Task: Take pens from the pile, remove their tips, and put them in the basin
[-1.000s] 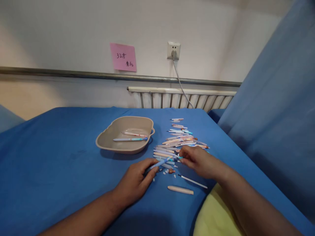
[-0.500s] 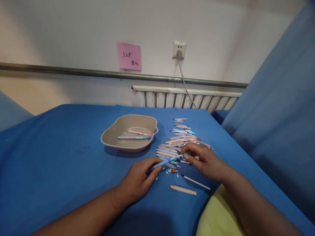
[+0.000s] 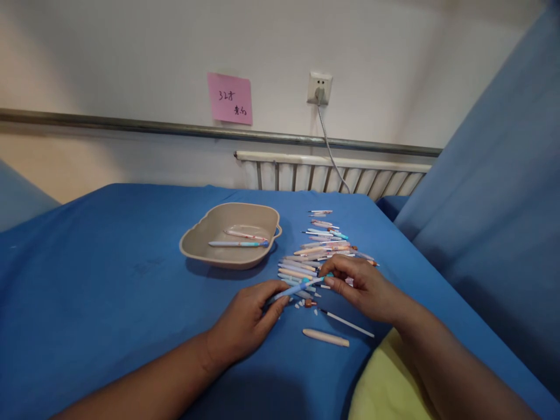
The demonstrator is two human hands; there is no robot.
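Observation:
My left hand [image 3: 250, 315] is closed around a blue pen barrel [image 3: 289, 290], which tilts up to the right. A thin white refill [image 3: 314, 282] sticks out of the barrel's right end. The thumb and finger of my right hand [image 3: 356, 286] pinch together at the refill's far end, where a bit of teal shows. Just behind both hands lies a pile of pen barrels and parts [image 3: 301, 269]. In front of the hands are a loose white refill with a dark tip [image 3: 347, 322], a cream barrel [image 3: 326, 337], a brown pen part [image 3: 310, 303] and several small white tips [image 3: 300, 303].
A beige basin [image 3: 210, 256] with two pens [image 3: 238, 244] inside stands left of the pile on the blue cloth [image 3: 109, 291]. Behind are a white radiator [image 3: 301, 175] and a socket [image 3: 319, 88] with a cable. A blue curtain [image 3: 490, 140] hangs at right.
Hardly anything differs. My right fingertips have shifted slightly at the end of the refill, and the view has moved a little. My left hand keeps its hold on the barrel.

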